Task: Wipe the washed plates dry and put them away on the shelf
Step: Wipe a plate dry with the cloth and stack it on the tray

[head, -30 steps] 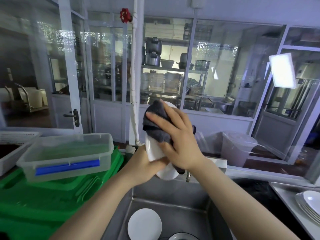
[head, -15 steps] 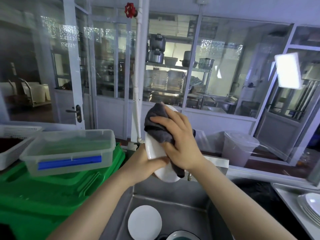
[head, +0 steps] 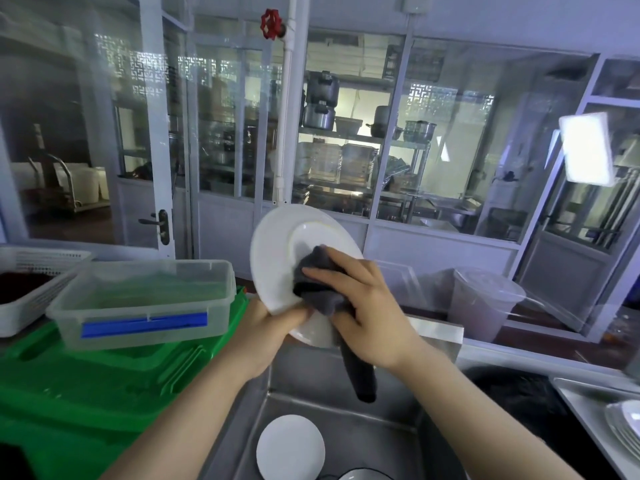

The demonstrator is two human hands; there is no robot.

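I hold a white plate (head: 277, 258) upright over the sink, its face turned toward me. My left hand (head: 266, 334) grips its lower left rim. My right hand (head: 367, 306) presses a dark grey cloth (head: 318, 285) against the plate's lower middle; a tail of the cloth hangs down below my wrist. Another white plate (head: 290, 448) lies flat in the steel sink (head: 381, 438), with the rim of a further dish at the bottom edge. A stack of white plates (head: 627, 431) rests on a steel tray at the far right.
Left of the sink stand green crates (head: 86, 386) with a clear lidded box (head: 145, 299) on top, and a white basket (head: 31, 282) beyond. A glass partition with a white pipe (head: 287, 133) rises behind the sink. A lidded bucket (head: 485, 303) stands at the right.
The plate has turned from edge-on to face me. My right hand with the cloth slid down from the top rim to the plate's lower middle, and the cloth's tail now hangs free.
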